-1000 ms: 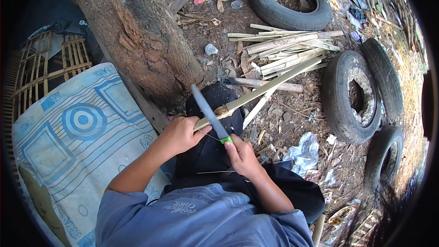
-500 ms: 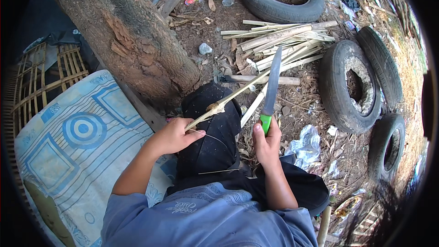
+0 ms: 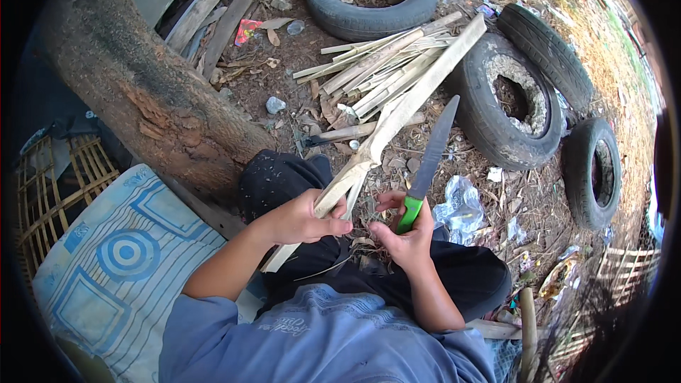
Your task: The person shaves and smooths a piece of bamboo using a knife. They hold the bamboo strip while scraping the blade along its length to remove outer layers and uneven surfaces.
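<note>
Running slantwise through the left hand (image 3: 305,218), a pale bamboo strip (image 3: 397,117) has its long axis going from lower left to upper right. Its far end points away from the person, well ahead and to the right of that hand; its short near end sticks out behind the palm, toward the lap. A knobby node (image 3: 365,156) bulges along it ahead of the knuckles. The left hand is closed around the strip, its thumb pointing toward the right hand (image 3: 406,235). That hand, near it on the right, grips the green handle of a knife (image 3: 428,170) with loosely curled fingers; the blade points ahead and slightly right, apart from the strip.

Beneath the hands are dark trousers (image 3: 273,177). Ahead of them spreads bare earth (image 3: 284,138), outdoors, strewn with dry leaves and litter, with a pile of split bamboo (image 3: 379,74) on it. Crumpled clear plastic (image 3: 461,209) lies just right of the right hand. Beyond the pile, a tyre (image 3: 355,27) lies on its side; three more tyres (image 3: 578,177) sit farther to the right of the right hand. Left of the left hand spreads a blue-and-white patterned cushion (image 3: 128,255); ahead of it leans a tree trunk (image 3: 149,92), with bamboo lattice (image 3: 57,186) farther left.
</note>
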`<move>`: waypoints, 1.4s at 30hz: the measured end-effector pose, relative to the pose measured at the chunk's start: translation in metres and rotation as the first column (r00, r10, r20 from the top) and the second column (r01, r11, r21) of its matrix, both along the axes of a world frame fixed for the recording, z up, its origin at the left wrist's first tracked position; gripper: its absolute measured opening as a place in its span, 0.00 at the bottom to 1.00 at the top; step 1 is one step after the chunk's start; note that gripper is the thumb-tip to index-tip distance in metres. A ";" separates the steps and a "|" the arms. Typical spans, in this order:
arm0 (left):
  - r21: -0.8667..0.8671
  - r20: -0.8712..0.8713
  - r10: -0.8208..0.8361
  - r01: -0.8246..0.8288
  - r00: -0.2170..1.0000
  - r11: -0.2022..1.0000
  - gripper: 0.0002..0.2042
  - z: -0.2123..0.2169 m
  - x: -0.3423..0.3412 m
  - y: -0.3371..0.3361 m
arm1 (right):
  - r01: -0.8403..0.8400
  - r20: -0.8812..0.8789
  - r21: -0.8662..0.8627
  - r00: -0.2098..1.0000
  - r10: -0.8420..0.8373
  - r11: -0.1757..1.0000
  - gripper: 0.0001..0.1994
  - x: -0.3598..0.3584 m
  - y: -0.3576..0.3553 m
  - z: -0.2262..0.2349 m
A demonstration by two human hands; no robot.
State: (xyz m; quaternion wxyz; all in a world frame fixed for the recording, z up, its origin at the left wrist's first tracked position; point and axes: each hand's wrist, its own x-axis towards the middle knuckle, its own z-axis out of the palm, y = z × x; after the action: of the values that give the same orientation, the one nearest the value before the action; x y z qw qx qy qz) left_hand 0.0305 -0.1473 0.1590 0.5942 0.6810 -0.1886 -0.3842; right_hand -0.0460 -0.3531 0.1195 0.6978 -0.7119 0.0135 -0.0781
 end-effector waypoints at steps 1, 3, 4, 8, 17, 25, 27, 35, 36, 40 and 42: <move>-0.116 -0.320 -0.055 0.019 0.946 0.993 0.16 0.005 0.003 0.000 | 0.081 0.001 0.157 0.997 -0.082 0.984 0.13 -0.004 0.002 -0.002; -0.264 -0.671 -0.161 -0.029 0.724 0.964 0.11 0.004 0.003 0.000 | 0.139 -0.008 0.086 0.990 -0.139 0.987 0.10 -0.012 -0.020 -0.008; -0.252 -0.667 -0.161 -0.018 0.727 0.967 0.11 0.007 0.000 0.001 | 0.158 -0.014 0.026 0.987 -0.157 0.987 0.09 -0.014 -0.027 -0.007; -0.199 -0.747 -0.186 0.052 0.638 0.979 0.15 0.000 -0.009 0.008 | 0.225 0.031 -0.393 0.972 -0.232 0.891 0.11 0.006 -0.039 0.016; -0.135 -0.859 -0.027 -0.175 0.512 0.975 0.23 -0.007 -0.040 0.077 | -0.174 0.014 -0.697 0.967 0.255 0.696 0.16 0.053 0.013 0.013; -0.120 -0.911 0.032 -0.338 0.412 0.933 0.24 -0.034 -0.065 0.089 | -0.351 -0.140 -0.727 0.917 0.372 0.591 0.22 0.073 0.045 0.002; -0.115 -0.905 0.040 -0.334 0.423 0.936 0.24 -0.035 -0.065 0.087 | -0.344 -0.128 -0.751 0.913 0.387 0.564 0.22 0.075 0.044 -0.005; -0.118 -0.876 0.075 -0.362 0.476 0.925 0.22 -0.040 -0.066 0.088 | -0.267 -0.056 -0.865 0.893 0.446 0.425 0.25 0.099 0.033 -0.016; -0.110 -0.873 0.087 -0.368 0.480 0.923 0.22 -0.041 -0.067 0.087 | -0.230 -0.058 -0.880 0.921 0.386 0.416 0.25 0.107 0.028 -0.020; -0.124 -0.879 0.058 -0.344 0.474 0.931 0.21 -0.038 -0.063 0.088 | -0.057 -0.011 -0.938 0.991 0.136 0.341 0.25 0.151 -0.022 -0.029; -0.115 -0.872 0.064 -0.331 0.485 0.937 0.21 -0.037 -0.065 0.089 | -0.030 -0.045 -0.955 0.998 -0.046 0.295 0.25 0.180 -0.051 -0.030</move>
State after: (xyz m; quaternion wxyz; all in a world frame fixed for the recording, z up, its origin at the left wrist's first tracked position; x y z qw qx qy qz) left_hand -0.0342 -0.0580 0.1220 0.7352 0.3316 0.1602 -0.5691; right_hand 0.1344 -0.4042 0.0894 0.1375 -0.9891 -0.0096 -0.0515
